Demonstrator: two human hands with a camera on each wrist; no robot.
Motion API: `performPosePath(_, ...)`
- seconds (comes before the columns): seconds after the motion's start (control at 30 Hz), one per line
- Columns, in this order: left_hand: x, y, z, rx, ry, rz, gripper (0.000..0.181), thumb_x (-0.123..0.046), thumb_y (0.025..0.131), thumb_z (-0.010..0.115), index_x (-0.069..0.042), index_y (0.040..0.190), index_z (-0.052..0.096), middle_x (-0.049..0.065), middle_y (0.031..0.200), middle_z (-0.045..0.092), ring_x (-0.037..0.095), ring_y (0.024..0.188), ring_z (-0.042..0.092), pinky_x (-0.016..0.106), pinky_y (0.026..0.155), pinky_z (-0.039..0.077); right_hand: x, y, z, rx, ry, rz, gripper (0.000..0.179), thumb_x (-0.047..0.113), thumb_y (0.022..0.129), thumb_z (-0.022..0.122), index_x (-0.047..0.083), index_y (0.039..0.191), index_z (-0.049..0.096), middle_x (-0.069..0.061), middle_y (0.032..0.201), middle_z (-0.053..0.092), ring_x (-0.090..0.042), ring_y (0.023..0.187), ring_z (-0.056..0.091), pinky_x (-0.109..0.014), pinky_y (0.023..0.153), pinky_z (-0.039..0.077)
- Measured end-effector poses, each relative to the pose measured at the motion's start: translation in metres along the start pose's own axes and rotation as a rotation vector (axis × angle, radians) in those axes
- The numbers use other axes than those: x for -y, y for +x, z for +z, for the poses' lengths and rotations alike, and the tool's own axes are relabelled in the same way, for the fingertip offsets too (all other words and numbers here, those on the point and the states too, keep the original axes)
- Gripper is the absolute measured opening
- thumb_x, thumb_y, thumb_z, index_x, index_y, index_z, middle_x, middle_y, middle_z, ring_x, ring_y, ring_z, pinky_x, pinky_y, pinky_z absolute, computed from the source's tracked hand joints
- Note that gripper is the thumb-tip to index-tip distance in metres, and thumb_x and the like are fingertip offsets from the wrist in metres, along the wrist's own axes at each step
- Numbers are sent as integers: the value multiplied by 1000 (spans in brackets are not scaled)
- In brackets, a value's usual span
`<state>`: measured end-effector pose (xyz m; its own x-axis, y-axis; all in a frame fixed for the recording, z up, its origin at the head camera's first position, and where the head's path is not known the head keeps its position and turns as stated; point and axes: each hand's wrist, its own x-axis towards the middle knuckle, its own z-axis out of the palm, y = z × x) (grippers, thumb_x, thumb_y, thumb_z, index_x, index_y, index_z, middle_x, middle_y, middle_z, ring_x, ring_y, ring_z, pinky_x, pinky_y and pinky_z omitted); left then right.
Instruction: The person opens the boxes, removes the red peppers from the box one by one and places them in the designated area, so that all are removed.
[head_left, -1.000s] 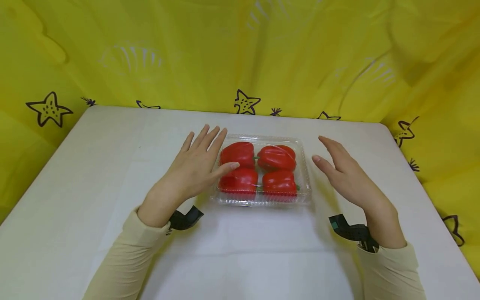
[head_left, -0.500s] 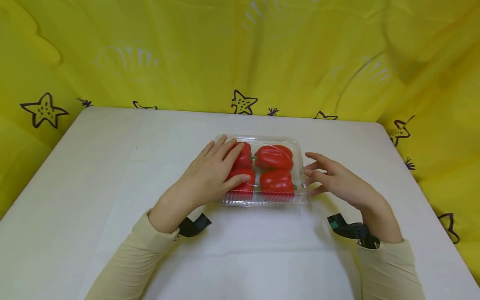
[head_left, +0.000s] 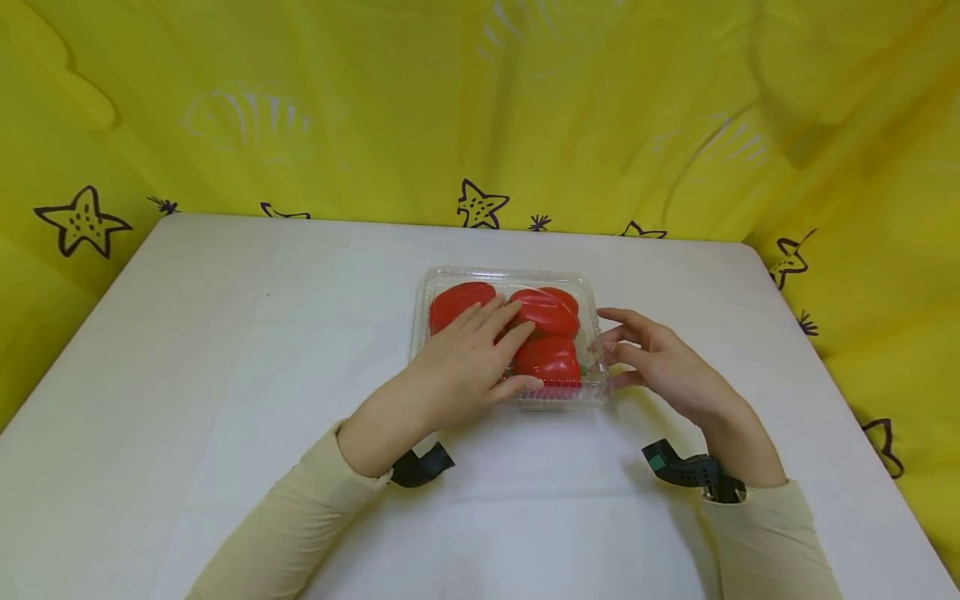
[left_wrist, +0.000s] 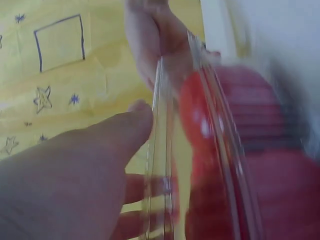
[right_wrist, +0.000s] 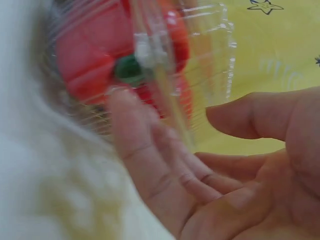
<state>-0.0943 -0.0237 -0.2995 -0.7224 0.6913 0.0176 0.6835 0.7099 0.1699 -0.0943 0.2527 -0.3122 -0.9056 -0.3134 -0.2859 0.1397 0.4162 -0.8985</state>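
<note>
A clear plastic clamshell box (head_left: 525, 274) sits on the white table, with several red bell peppers (head_left: 546, 362) inside. My left hand (head_left: 463, 367) lies over the lid with fingers straight and spread, covering the near-left pepper. In the left wrist view, the left thumb (left_wrist: 135, 117) is beside the upright plastic edges, and more fingers show through the plastic. At the box's right side is my right hand (head_left: 667, 362), its fingers loosely bent and the tips right at the wall. The right wrist view has its thumb (right_wrist: 235, 120) apart from the fingers, near a green pepper stem (right_wrist: 129, 69).
A yellow curtain (head_left: 375, 125) with star drawings hangs behind and beside the white table (head_left: 180, 375). Black camera mounts (head_left: 693, 471) are strapped at both wrists, below the hands. The far table edge runs just in front of the curtain.
My left hand has moved right, from the box's left side to over the middle of the lid. My right hand has come left to the right wall, its fingers bending.
</note>
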Motion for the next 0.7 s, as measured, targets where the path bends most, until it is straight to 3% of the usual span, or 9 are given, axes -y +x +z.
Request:
performPosePath(0.2, -21, 12, 7, 11, 49, 89, 77, -59, 95, 54, -15, 155, 35, 10, 161, 32, 31, 152, 24, 50, 125, 19, -19, 3, 0, 13, 187, -25, 54, 14, 103, 51, 1, 151, 29, -8, 111, 54, -12, 93, 62, -25, 76, 60)
performPosePath(0.4, -29, 16, 7, -5, 71, 113, 88, -55, 87, 68, -21, 157, 27, 8, 160, 34, 31, 150, 30, 63, 120, 22, -31, 13, -3, 121, 459, -65, 42, 7, 103, 50, 8, 143, 38, 1, 102, 62, -9, 85, 65, -22, 70, 59)
performPosePath(0.7, -34, 17, 11, -5, 139, 113, 79, -51, 87, 70, -24, 153, 36, 7, 159, 37, 30, 149, 32, 63, 117, 28, -43, 14, -7, 235, 572, -72, 31, 3, 105, 42, 10, 134, 44, 2, 107, 66, -11, 90, 64, -22, 72, 58)
